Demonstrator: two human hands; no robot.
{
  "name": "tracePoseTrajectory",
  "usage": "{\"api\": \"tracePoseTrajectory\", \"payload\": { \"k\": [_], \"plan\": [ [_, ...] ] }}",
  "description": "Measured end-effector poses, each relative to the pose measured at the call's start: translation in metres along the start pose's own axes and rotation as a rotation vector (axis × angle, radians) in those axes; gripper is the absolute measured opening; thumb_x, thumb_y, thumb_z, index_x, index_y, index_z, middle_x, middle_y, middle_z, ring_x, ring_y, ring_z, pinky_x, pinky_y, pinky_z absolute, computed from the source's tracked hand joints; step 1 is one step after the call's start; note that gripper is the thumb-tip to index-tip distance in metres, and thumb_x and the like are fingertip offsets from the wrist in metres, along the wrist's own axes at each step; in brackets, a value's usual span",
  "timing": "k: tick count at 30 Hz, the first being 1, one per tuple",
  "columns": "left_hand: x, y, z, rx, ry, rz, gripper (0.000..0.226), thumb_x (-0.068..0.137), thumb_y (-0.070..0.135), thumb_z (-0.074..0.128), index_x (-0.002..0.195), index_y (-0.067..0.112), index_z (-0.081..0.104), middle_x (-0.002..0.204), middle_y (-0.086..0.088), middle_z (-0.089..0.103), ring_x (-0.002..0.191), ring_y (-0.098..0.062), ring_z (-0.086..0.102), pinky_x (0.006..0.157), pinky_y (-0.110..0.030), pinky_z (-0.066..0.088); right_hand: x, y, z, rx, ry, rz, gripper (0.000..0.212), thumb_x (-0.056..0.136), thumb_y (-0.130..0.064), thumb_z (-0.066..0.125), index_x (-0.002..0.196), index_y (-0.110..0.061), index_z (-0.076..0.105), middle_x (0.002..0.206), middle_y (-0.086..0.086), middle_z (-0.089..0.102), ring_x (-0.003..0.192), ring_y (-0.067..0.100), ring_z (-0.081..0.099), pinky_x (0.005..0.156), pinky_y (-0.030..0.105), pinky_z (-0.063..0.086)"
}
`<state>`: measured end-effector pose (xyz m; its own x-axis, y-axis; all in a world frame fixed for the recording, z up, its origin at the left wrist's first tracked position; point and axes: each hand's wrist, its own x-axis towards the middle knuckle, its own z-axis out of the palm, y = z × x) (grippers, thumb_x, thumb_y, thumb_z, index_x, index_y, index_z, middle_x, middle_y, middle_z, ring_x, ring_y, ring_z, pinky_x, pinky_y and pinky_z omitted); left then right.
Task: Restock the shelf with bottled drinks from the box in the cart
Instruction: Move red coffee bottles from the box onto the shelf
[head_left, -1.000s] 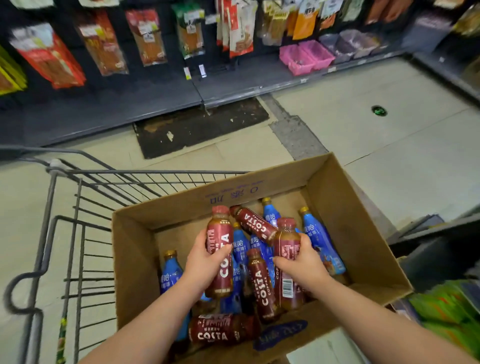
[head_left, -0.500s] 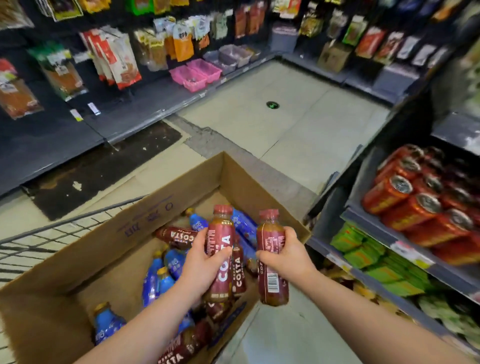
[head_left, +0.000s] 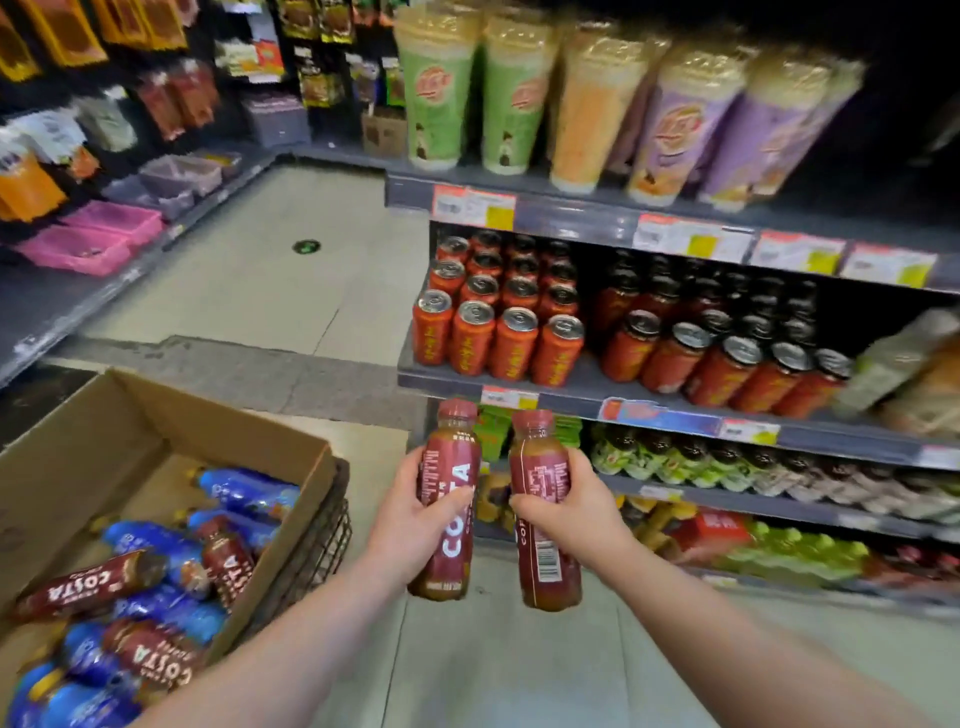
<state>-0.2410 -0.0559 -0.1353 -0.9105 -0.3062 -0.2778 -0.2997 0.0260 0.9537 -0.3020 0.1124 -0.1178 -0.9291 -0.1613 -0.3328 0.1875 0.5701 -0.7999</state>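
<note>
My left hand (head_left: 415, 512) grips one dark red Costa bottle (head_left: 448, 519) upright. My right hand (head_left: 569, 506) grips a second dark red Costa bottle (head_left: 543, 525) beside it. Both bottles hang over the floor, in front of the shelf unit (head_left: 649, 408) on the right. The open cardboard box (head_left: 156, 431) sits in the wire cart (head_left: 311, 551) at the lower left. It holds several blue bottles (head_left: 244, 491) and other dark red Costa bottles (head_left: 88, 590) lying on their sides.
The shelf unit carries tall cups (head_left: 511, 98) on top, red cans (head_left: 498, 332) and dark jars (head_left: 727, 364) below, green bottles (head_left: 654, 457) lower still. Across the aisle, snack packs (head_left: 171, 104) hang above pink trays (head_left: 98, 239). Pale floor (head_left: 291, 270) lies between.
Both hands have lifted their bottles out of the box and carried them right toward the shelf unit. My view has swung right, so the box now sits at the lower left.
</note>
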Motion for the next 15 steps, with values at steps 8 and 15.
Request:
{"api": "tracePoseTrajectory", "payload": {
  "k": [8,15],
  "plan": [
    [-0.043,0.034,0.184,0.001,-0.167,0.066,0.049,0.078,0.021,0.073,0.117,0.034,0.047,0.104,0.004,0.066,0.089,-0.017,0.067,0.081,-0.04,0.055,-0.056,0.091,-0.17,0.119,0.211,0.033,0.043,0.061,-0.04,0.077,0.093,-0.038,0.048,0.083,-0.015,0.064,0.074,-0.002,0.06,0.059,0.017,0.043],
    [-0.068,0.082,0.294,-0.081,-0.332,0.172,0.041,0.081,0.015,0.07,0.114,0.032,0.051,0.096,0.004,0.069,0.075,-0.01,0.07,0.056,-0.021,0.053,-0.088,0.125,-0.281,0.171,0.399,-0.02,0.046,0.06,-0.043,0.076,0.097,-0.037,0.05,0.085,-0.013,0.065,0.076,0.0,0.062,0.066,0.022,0.047]
  ]
}}
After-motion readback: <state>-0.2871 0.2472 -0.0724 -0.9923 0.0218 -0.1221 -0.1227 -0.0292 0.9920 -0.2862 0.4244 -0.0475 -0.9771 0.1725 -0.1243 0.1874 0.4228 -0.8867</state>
